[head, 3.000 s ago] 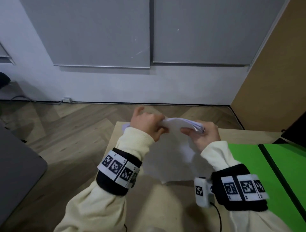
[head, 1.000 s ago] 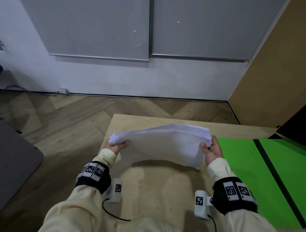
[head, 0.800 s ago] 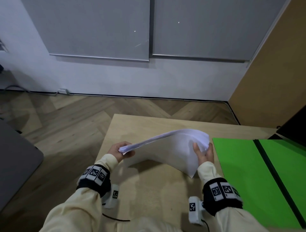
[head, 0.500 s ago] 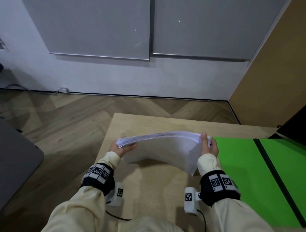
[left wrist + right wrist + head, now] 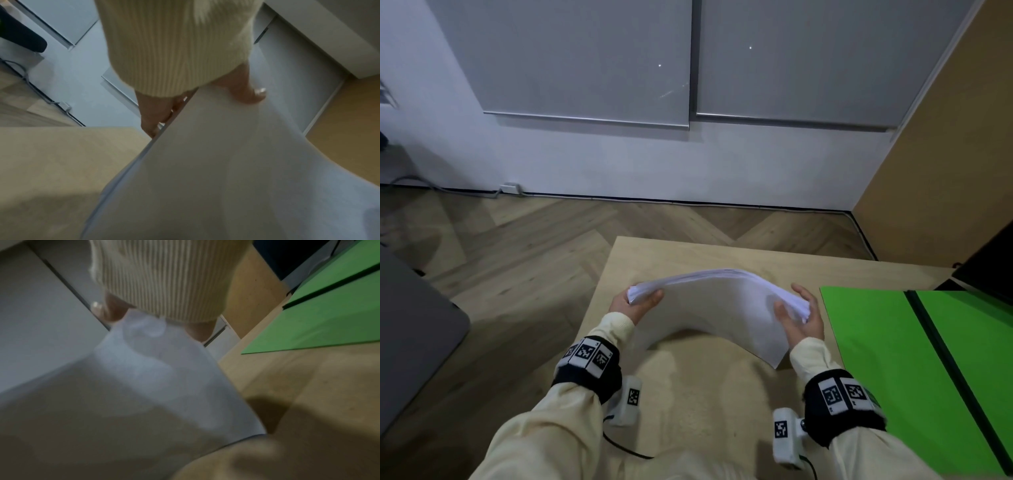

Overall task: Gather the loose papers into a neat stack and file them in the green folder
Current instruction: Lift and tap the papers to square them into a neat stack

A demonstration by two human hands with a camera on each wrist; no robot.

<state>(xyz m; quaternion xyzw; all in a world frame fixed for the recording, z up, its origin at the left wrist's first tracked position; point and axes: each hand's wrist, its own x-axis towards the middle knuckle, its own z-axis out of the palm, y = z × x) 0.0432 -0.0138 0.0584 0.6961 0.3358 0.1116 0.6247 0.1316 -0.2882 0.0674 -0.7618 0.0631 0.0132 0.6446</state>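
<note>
A stack of white papers [image 5: 717,308] hangs bowed upward above the wooden table [image 5: 688,404], held at both short ends. My left hand [image 5: 635,303] grips the left end, thumb on the near face. At the right end my right hand [image 5: 799,318] cups the papers, thumb on the near face and fingers behind. The wrist views show the sheet [image 5: 216,162] and its right part [image 5: 133,386] from below. An open green folder [image 5: 887,359] lies flat on the table right of the papers, its dark spine [image 5: 941,356] running down the middle.
The table's left edge drops to a herringbone wood floor [image 5: 517,260]. A grey surface [image 5: 410,339] juts in at far left. A white wall [image 5: 654,164] and a brown panel [image 5: 935,154] stand behind. A dark object [image 5: 993,263] sits at the folder's far right corner.
The papers were turned from an edge-on bundle to a wide bowed stack held at both ends. In the last half second my right hand shifted from pressing the end to cupping it.
</note>
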